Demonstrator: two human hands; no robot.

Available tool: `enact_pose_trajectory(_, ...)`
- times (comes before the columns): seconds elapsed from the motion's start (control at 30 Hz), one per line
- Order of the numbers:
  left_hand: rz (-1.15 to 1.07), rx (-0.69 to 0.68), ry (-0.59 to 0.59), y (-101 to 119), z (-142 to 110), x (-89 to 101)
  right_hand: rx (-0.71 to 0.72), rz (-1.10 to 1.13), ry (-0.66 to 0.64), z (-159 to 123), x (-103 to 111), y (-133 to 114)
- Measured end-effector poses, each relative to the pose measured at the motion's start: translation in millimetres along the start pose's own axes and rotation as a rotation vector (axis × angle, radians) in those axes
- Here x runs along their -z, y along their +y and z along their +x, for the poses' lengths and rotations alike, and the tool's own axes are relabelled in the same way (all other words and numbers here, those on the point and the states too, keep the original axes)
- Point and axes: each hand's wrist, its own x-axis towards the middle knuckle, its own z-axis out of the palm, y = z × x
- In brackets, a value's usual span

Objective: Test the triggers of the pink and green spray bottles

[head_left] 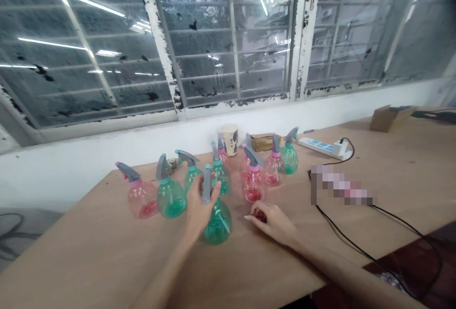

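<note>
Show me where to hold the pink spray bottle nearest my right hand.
Grip the pink spray bottle at its narrow neck, under the grey trigger head, from the front: it stands upright, with other bottles close at its sides and back.

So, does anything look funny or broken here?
Yes: the white painted window frame is peeling in flaky patches with black marks, and a blurry pixelated patch covers part of the light-brown wooden table, hiding what's there.

Plywood tabletop (89, 261): carrying | pink and green plastic spray bottles (171, 200): standing upright in a cluster | paper cup (229, 140): standing among them | white power strip (320, 146): lying near the wall | black cable (342, 233): trailing across | cardboard box (390, 118): sitting far right
</note>
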Motion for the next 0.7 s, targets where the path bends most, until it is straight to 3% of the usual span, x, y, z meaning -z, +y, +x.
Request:
enact_pose_trajectory(0.23, 0.011, -0.007, -0.012, -2.2, 1.2, -0.4, 0.043, -0.107, 0.018, -0.6, -0.7, -0.9)
enact_pose_trajectory(0.47, 0.057, -0.03, -0.015, 2.9, 1.7, 1.6, 0.159, -0.156, -0.075, -3.5, -2.5, -2.6)
enact_pose_trajectory(0.7, 0.063, -0.034, -0.037, 1.0, 0.6, 2.6, 0.177, -0.148, -0.113, -2.0, -3.3, -2.2)
